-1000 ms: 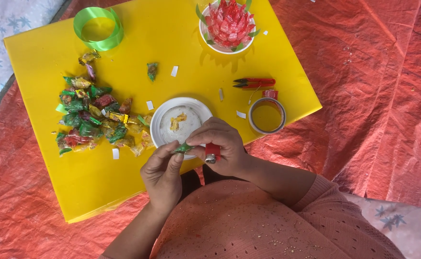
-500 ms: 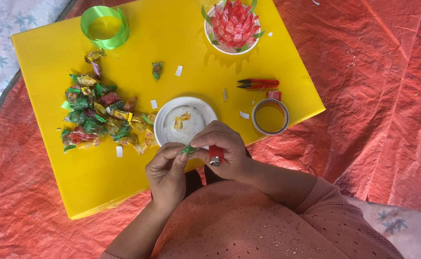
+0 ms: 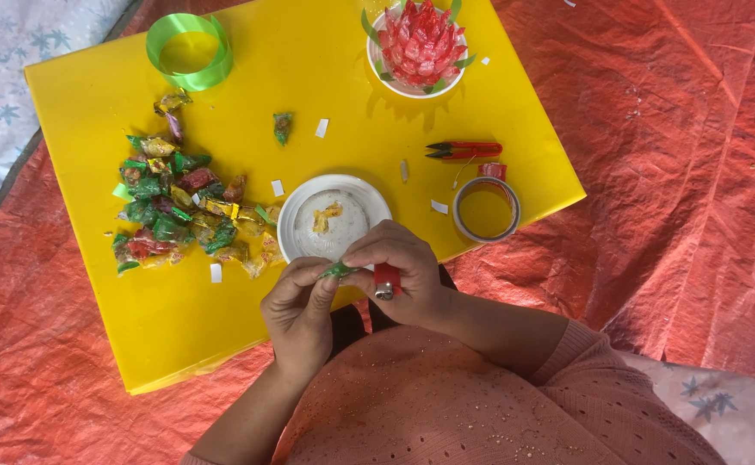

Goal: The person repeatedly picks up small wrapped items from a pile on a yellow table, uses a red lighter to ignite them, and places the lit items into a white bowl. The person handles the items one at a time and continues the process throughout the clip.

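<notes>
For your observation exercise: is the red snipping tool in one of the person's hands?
No, the red snipping tool lies on the yellow board, apart from both hands.

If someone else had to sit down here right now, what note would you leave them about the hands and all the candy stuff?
Left hand and right hand pinch a small green wrapper piece between them; the right also holds a red lighter.
On the yellow board: wrapped candy pile, white dish with yellow bits, tape roll, red snips, green ribbon roll.
Done: a red wrapper flower sits in a bowl.
Left: many candies remain piled.
</notes>
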